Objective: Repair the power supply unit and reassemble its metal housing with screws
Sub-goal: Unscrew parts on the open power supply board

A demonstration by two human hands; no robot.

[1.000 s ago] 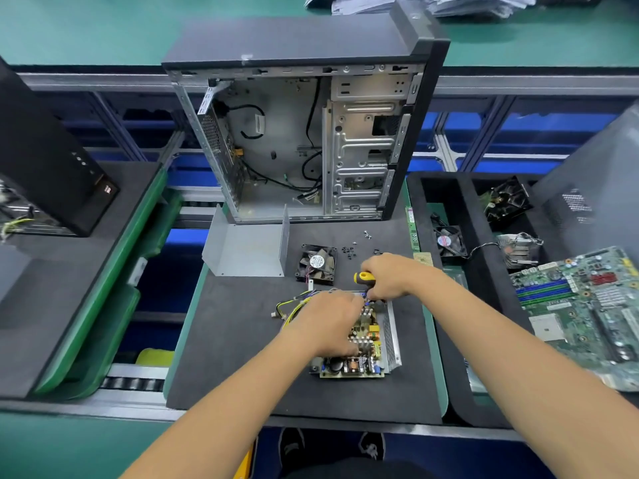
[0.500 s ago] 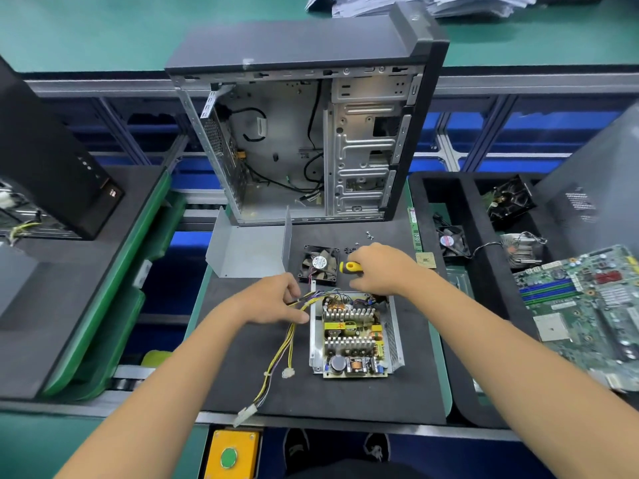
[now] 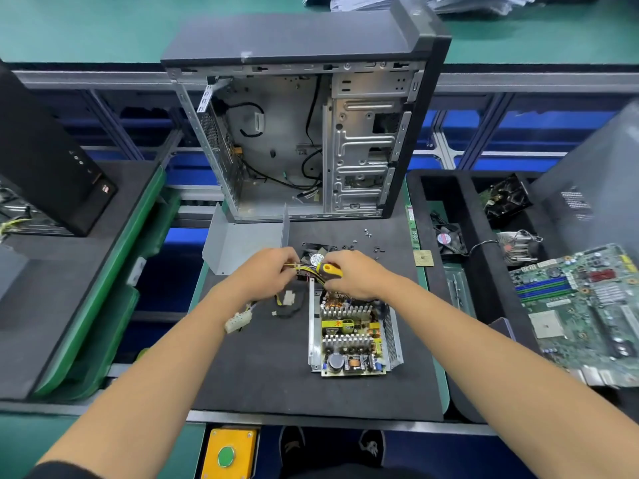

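Note:
The open power supply unit (image 3: 352,337) lies on the black mat (image 3: 262,368), its circuit board with heat sinks exposed inside the metal tray. My left hand (image 3: 268,274) grips the yellow and black cable bundle (image 3: 304,269) at the unit's far end. My right hand (image 3: 356,276) holds a yellow-handled screwdriver (image 3: 331,269) just above that end. White connectors (image 3: 237,321) trail under my left wrist. The grey metal housing cover (image 3: 242,248) stands at the mat's far left. Several loose screws (image 3: 375,250) lie beyond my right hand.
An open computer case (image 3: 311,140) stands upright behind the mat. A small fan (image 3: 316,257) lies partly under my hands. At right, a black tray (image 3: 466,209) holds fans and a heat sink, next to a motherboard (image 3: 584,312). A CPU chip (image 3: 424,258) sits on the mat's right edge.
My left hand came off the circuit board and pulled the cable bundle out leftward, then rose to the unit's far end. The right hand with the screwdriver stayed roughly in place.

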